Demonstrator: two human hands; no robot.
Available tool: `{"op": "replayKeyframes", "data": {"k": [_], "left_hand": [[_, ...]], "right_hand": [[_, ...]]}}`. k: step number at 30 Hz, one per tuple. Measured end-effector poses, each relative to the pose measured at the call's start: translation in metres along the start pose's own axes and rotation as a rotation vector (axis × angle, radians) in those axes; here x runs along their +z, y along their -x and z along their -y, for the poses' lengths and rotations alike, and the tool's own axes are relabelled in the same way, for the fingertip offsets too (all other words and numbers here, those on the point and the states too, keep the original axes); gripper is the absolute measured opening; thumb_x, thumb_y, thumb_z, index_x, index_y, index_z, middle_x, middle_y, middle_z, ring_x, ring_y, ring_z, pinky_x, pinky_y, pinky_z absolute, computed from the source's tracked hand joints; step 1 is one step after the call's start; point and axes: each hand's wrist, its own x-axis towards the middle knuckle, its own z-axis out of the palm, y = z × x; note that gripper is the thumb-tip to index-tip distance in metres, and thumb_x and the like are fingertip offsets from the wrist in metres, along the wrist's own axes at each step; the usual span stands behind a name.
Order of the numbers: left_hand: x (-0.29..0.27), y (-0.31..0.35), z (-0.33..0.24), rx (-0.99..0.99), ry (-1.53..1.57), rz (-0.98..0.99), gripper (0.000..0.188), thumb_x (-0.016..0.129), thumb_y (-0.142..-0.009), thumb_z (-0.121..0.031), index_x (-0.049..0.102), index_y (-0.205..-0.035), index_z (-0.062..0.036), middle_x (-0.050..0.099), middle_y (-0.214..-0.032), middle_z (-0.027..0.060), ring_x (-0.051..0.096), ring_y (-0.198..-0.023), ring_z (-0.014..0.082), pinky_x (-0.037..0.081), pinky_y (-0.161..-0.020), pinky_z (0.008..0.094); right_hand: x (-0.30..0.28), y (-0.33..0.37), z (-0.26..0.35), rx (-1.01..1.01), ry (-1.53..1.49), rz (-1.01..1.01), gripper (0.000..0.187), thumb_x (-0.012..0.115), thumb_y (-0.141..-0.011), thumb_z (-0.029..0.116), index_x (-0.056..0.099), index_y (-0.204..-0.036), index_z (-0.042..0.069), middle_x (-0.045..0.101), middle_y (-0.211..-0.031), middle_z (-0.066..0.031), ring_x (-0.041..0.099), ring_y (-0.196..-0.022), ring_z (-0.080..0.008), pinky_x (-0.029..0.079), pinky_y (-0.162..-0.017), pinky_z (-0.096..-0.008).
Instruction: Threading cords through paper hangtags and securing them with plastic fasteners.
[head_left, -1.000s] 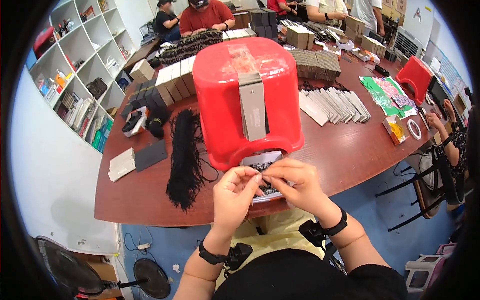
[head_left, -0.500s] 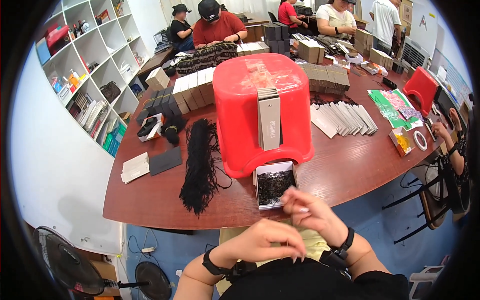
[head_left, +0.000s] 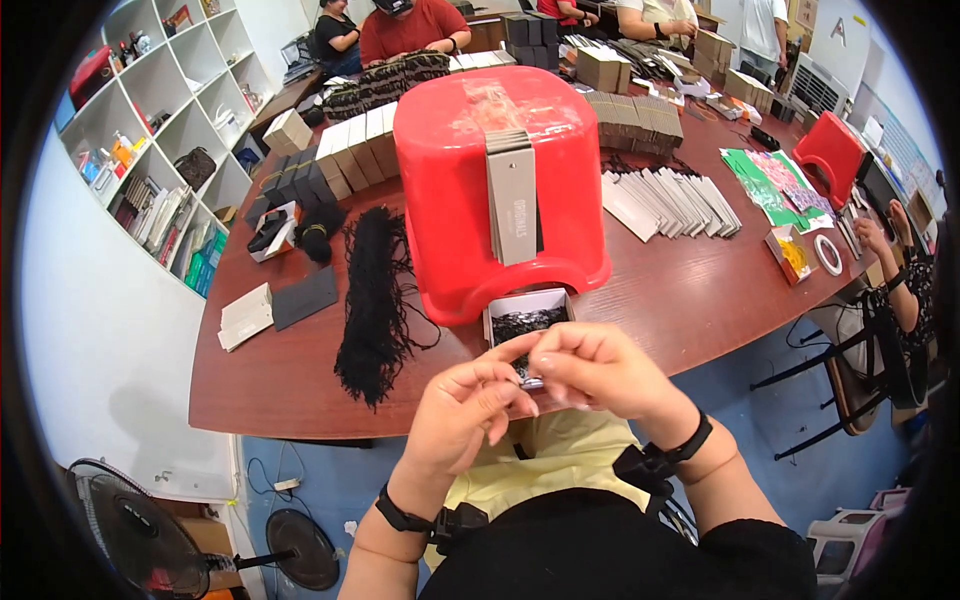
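Stool [head_left: 480, 180] sitting upturned at table [head_left: 680, 300] centre, cards [head_left: 515, 200] hanging over its top. Small box [head_left: 528, 322] lying at its 6 o'clock; cord bundle [head_left: 372, 295] at 9 o'clock; card rows [head_left: 672, 202] at 3 o'clock; both hands, left hand [head_left: 462, 415] and right hand [head_left: 595, 370], meeting at the box's 6 o'clock.

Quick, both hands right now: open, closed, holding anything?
Left hand: fingers pinched together at the right hand's fingertips, over the small box of black pieces; what it pinches cannot be told.
Right hand: fingers curled, pinching likewise; contents cannot be told.
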Motion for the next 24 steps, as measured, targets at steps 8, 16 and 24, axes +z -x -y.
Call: {"op": "replayKeyframes", "data": {"k": [8, 16, 24], "left_hand": [[0.006, -0.011, 0.002, 0.184, -0.033, -0.182, 0.007, 0.051, -0.081, -0.001, 0.055, -0.084, 0.0034, 0.057, -0.095, 0.0169, 0.054, -0.056, 0.011, 0.036, -0.041, 0.0161], [0.018, -0.006, -0.004, 0.204, -0.547, 0.127, 0.011, 0.051, -0.08, 0.003, 0.059, -0.086, 0.0051, 0.059, -0.091, 0.0115, 0.053, -0.06, 0.0073, 0.044, -0.052, 0.0189], [0.029, -0.003, -0.005, 0.05, -0.421, 0.021, 0.011, 0.05, -0.082, 0.001, 0.059, -0.087, 0.0043, 0.062, -0.085, 0.0115, 0.053, -0.056, 0.008, 0.045, -0.052, 0.0193]], "right_hand": [[0.002, 0.008, -0.018, 0.011, 0.182, -0.015, 0.013, 0.049, -0.086, 0.013, 0.055, -0.082, 0.002, 0.055, -0.064, -0.0004, 0.044, -0.049, -0.0031, 0.034, -0.044, -0.0172], [-0.017, 0.003, 0.0, -0.388, 0.453, -0.144, 0.015, 0.056, -0.079, 0.006, 0.062, -0.092, 0.003, 0.054, -0.089, -0.0036, 0.051, -0.065, -0.0065, 0.041, -0.057, -0.0186], [-0.011, -0.002, 0.0, -0.351, 0.175, -0.1, 0.009, 0.063, -0.075, 0.006, 0.065, -0.082, 0.002, 0.055, -0.079, -0.002, 0.05, -0.074, -0.0094, 0.04, -0.064, -0.0217]]}}
